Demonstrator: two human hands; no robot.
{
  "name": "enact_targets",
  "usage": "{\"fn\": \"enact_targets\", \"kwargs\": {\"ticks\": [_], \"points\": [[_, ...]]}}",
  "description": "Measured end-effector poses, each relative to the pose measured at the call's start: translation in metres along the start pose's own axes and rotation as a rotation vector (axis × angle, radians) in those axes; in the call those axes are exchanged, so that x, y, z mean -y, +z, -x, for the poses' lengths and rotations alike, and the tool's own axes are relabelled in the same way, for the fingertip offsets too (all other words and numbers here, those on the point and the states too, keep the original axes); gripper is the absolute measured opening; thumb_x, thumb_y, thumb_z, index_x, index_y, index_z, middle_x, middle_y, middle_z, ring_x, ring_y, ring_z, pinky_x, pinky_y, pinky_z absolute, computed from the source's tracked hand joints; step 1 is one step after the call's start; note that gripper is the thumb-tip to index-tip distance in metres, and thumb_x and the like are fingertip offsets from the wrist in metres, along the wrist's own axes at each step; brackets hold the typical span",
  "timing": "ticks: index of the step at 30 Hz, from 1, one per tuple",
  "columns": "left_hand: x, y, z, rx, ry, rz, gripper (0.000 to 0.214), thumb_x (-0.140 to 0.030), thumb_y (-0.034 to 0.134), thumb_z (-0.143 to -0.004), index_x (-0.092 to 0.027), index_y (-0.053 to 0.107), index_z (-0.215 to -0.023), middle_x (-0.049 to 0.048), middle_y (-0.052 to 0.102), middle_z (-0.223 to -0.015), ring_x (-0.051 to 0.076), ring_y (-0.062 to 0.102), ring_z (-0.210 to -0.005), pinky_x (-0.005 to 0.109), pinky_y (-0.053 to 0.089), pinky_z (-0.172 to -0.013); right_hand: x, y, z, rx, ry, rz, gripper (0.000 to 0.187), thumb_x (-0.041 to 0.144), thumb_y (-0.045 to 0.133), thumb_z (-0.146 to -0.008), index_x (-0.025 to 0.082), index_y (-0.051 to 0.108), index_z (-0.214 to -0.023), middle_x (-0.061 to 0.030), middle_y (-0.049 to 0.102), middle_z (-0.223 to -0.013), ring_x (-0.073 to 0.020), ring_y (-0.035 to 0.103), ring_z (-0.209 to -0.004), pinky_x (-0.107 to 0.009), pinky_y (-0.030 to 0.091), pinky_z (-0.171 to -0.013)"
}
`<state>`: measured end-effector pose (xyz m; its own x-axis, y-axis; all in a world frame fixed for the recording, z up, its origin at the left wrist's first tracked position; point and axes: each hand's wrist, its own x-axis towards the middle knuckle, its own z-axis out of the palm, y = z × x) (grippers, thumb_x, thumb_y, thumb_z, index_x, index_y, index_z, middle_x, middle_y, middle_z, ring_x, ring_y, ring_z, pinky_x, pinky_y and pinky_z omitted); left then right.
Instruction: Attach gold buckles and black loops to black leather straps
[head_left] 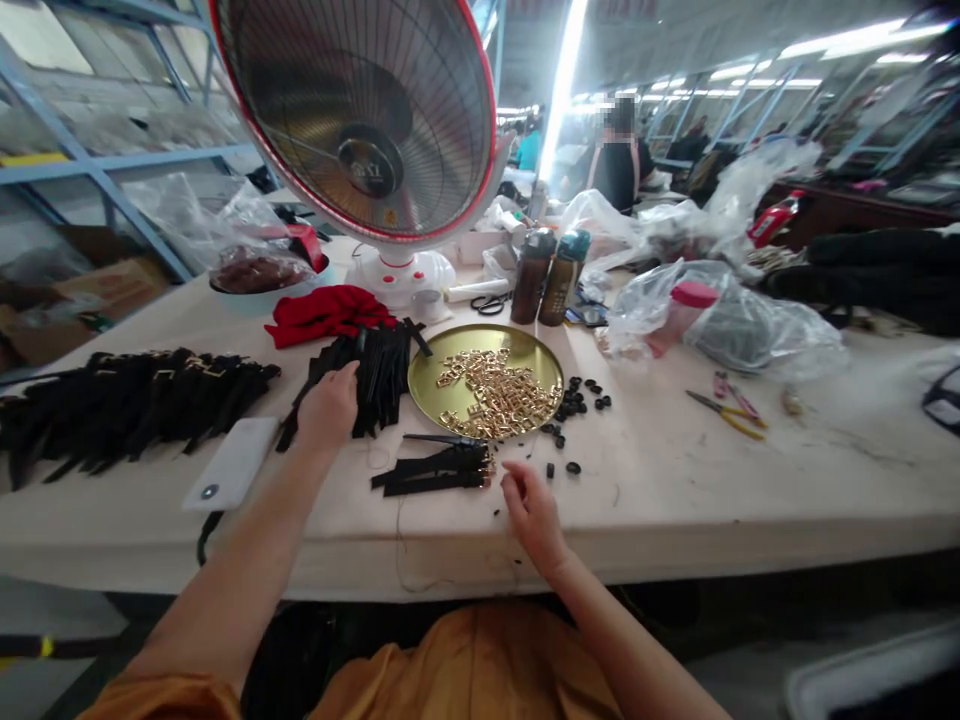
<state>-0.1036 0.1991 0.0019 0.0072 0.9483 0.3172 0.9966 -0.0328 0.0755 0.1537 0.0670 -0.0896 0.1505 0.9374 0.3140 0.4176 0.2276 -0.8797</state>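
Note:
My left hand [330,405] rests at the left side of a pile of black straps [379,385], its fingers bent down on a strap. Its fingertips are partly hidden. My right hand [534,510] hovers near the front of the table, fingers curled with thumb and forefinger close together; I cannot make out anything between them. Just left of it lies a small stack of black straps with gold buckles [439,470] at their right ends. Behind the stack is a round gold tray [421,395], which bears many loose gold buckles [502,395]. Small black rings [574,400] lie scattered right of the tray.
A large heater fan [367,165] stands behind the straps, beside a red cloth [330,315]. Two bottles [531,280] stand behind the tray. At left are a white phone [234,465] and buckled straps [135,405]. Pliers [726,413] and plastic bags [750,315] lie right.

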Motion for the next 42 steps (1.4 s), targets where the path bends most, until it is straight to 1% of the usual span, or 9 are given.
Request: {"fn": "enact_targets", "kwargs": {"ticks": [4,8,12,17,22,25,31,35,42], "points": [[-0.039,0.000,0.070,0.054,0.458,0.349,0.039,-0.022,0.032,-0.088,-0.018,0.041,-0.126,0.0079,0.057,-0.099,0.017,0.054,-0.089,0.026,0.041,-0.078,0.005,-0.027,0.002,-0.225,0.275,-0.458,0.038,0.043,0.032,-0.086,0.020,0.036,-0.117,0.0005,0.054,-0.072,-0.0101,0.046,-0.051,-0.022,0.040,-0.047],[-0.073,0.012,0.136,0.305,0.633,0.436,0.041,-0.015,0.034,-0.085,-0.021,0.045,-0.124,0.0085,0.059,-0.100,0.021,0.053,-0.091,0.034,0.040,-0.079,0.001,-0.051,0.011,-0.340,0.471,-0.519,0.028,0.044,0.049,-0.079,0.022,0.048,-0.097,0.0047,0.046,-0.065,-0.0071,0.041,-0.047,-0.018,0.035,-0.040],[-0.105,0.010,0.159,0.656,0.484,0.744,0.035,-0.032,0.045,-0.082,-0.017,0.052,-0.112,0.0083,0.060,-0.096,0.021,0.055,-0.085,0.032,0.042,-0.076,0.003,-0.041,0.027,-0.182,0.440,-0.361,0.023,0.040,0.055,-0.075,0.022,0.050,-0.089,0.0049,0.044,-0.062,-0.0086,0.041,-0.048,-0.019,0.036,-0.042],[-0.137,0.000,0.148,1.150,0.008,1.234,0.021,-0.035,0.039,-0.082,-0.016,0.047,-0.082,-0.0043,0.050,-0.058,0.007,0.041,-0.041,0.018,0.032,-0.040,-0.006,-0.042,0.008,0.057,0.251,-0.131,0.023,0.039,0.046,-0.081,0.020,0.053,-0.093,0.0020,0.052,-0.066,-0.0120,0.049,-0.058,-0.024,0.041,-0.054],[-0.140,0.005,0.143,1.181,-0.261,1.424,0.023,-0.039,0.044,-0.078,-0.016,0.043,-0.083,-0.0063,0.047,-0.059,0.003,0.036,-0.040,0.015,0.026,-0.040,-0.059,-0.111,-0.071,-0.218,0.128,0.326,0.033,0.041,0.037,-0.084,0.017,0.055,-0.097,-0.0057,0.062,-0.080,-0.0172,0.056,-0.070,-0.030,0.044,-0.065],[-0.138,0.012,0.146,1.202,-0.317,1.430,0.026,-0.042,0.045,-0.077,-0.017,0.043,-0.084,-0.0069,0.046,-0.056,0.003,0.035,-0.039,0.015,0.025,-0.039,-0.090,-0.143,-0.122,-0.226,0.068,0.552,0.044,0.042,0.028,-0.086,0.014,0.053,-0.108,-0.0124,0.062,-0.097,-0.0223,0.057,-0.089,-0.037,0.042,-0.078],[-0.137,0.015,0.149,1.182,-0.271,1.388,0.034,-0.049,0.045,-0.075,-0.016,0.044,-0.085,-0.0076,0.044,-0.052,0.003,0.032,-0.036,0.016,0.022,-0.036,-0.127,-0.131,-0.194,0.028,-0.039,0.574,0.038,0.041,0.040,-0.081,0.019,0.063,-0.102,-0.0098,0.059,-0.112,-0.0222,0.052,-0.106,-0.037,0.039,-0.090],[-0.133,0.015,0.148,1.149,-0.269,1.369,0.036,-0.051,0.043,-0.076,-0.016,0.045,-0.083,-0.0075,0.043,-0.051,0.004,0.032,-0.036,0.017,0.022,-0.037,-0.134,-0.119,-0.187,0.187,-0.093,0.569,0.032,0.036,0.043,-0.080,0.022,0.066,-0.097,-0.0066,0.061,-0.111,-0.0206,0.054,-0.104,-0.036,0.038,-0.093],[-0.137,0.022,0.145,1.176,-0.315,1.438,0.034,-0.048,0.047,-0.076,-0.015,0.047,-0.085,-0.0067,0.045,-0.053,0.004,0.034,-0.038,0.017,0.023,-0.038,-0.103,-0.121,-0.102,0.283,-0.188,0.594,0.031,0.030,0.040,-0.084,0.023,0.061,-0.106,-0.0069,0.056,-0.119,-0.0217,0.047,-0.111,-0.043,0.032,-0.098]]}}
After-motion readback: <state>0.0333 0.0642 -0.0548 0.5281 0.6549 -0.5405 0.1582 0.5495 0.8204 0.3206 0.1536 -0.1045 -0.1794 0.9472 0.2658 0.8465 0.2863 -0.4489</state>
